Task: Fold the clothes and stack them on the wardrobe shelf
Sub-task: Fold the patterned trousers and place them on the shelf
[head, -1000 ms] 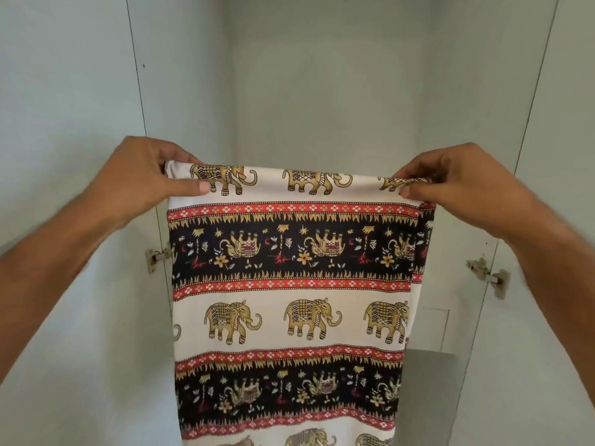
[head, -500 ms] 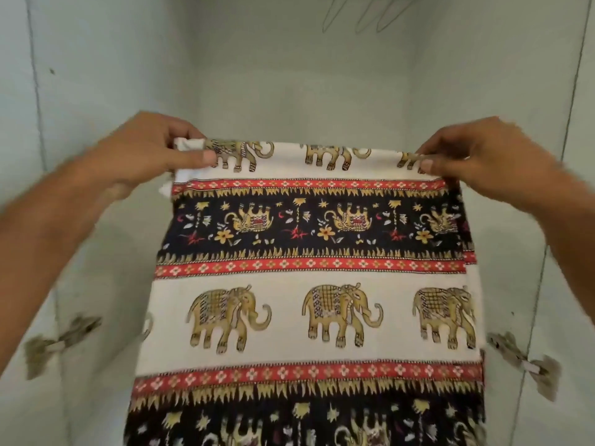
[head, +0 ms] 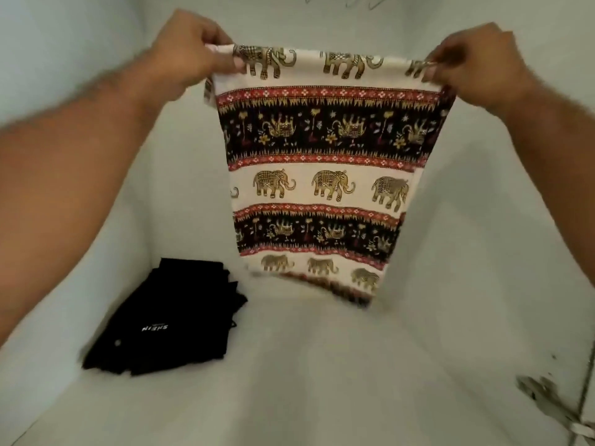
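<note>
An elephant-print cloth (head: 322,169) in white, black and red bands hangs inside the wardrobe. My left hand (head: 190,56) pinches its top left corner. At the top right corner my right hand (head: 473,59) pinches the same upper edge. The cloth's lower edge reaches down to the white shelf (head: 306,365) near the back. A folded black garment (head: 167,320) with white lettering lies on the shelf's left side, apart from the hanging cloth.
White wardrobe walls close in on the left, the right and the back. A metal door hinge (head: 553,403) shows at the lower right. Thin wire hangers (head: 351,0) peek in at the top edge.
The view has tipped downward, so the shelf and the black garment have come into sight. Both hands still hold the cloth's top edge, and its lower part now reaches the shelf.
</note>
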